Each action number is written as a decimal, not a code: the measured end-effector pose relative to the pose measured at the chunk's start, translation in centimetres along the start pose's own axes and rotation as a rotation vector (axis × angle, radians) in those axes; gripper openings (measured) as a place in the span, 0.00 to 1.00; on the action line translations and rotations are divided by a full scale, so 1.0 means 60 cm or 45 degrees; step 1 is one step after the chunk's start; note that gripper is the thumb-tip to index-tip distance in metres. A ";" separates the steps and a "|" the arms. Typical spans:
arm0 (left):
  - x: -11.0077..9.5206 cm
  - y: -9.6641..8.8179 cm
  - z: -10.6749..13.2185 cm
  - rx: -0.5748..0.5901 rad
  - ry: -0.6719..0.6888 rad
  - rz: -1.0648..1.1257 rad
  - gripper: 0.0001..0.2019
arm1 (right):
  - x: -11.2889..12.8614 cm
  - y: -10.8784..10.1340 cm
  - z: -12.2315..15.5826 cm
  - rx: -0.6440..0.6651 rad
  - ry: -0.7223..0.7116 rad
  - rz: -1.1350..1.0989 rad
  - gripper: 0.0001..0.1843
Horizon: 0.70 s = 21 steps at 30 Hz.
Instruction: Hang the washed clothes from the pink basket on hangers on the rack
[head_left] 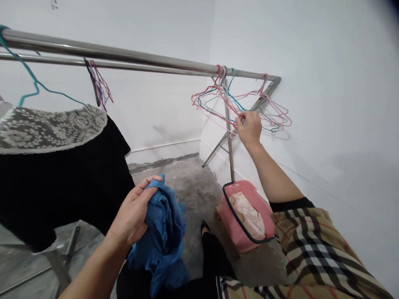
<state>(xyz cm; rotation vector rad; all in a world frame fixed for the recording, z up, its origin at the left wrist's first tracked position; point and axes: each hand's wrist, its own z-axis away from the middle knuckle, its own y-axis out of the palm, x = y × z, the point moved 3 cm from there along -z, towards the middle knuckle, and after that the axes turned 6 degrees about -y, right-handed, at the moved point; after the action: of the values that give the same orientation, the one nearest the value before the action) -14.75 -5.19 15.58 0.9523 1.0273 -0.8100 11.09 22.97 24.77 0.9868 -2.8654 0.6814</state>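
Note:
A crumpled blue garment [165,226] hangs from my left hand [137,209], its fingers pinched on the upper edge of the cloth. What kind of garment it is cannot be made out. Up at the metal rail, my right hand [250,128] closes its fingertips on the corner of a red hanger [215,88]. That hanger hooks over the rail in a bunch with pink, teal and blue ones. A pink hanger [279,109] and a green one hang just to the right of my right hand.
The steel drying rack [124,53] spans the view. At left, a black top with a lace yoke [52,128] hangs on a teal hanger [35,85]. Purple hangers [100,85] hang farther back. Below right stands a pink basket [232,226] holding pale cloth [247,216]. White walls meet in the corner.

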 end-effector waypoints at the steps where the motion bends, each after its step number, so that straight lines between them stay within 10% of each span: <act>1: 0.000 -0.002 0.000 -0.017 -0.019 0.047 0.21 | 0.000 0.009 -0.011 0.039 -0.025 0.074 0.09; 7: 0.002 -0.009 0.004 -0.061 -0.093 0.220 0.23 | 0.010 0.033 -0.040 0.355 -0.079 0.405 0.15; 21: 0.003 -0.021 0.003 -0.090 -0.056 0.223 0.21 | -0.023 0.025 -0.088 0.360 -0.056 0.763 0.19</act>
<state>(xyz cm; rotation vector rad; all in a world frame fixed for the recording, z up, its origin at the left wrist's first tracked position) -15.74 -5.83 15.15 0.9456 0.9145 -0.6425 10.76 27.02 28.69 0.1223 -3.1678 1.1300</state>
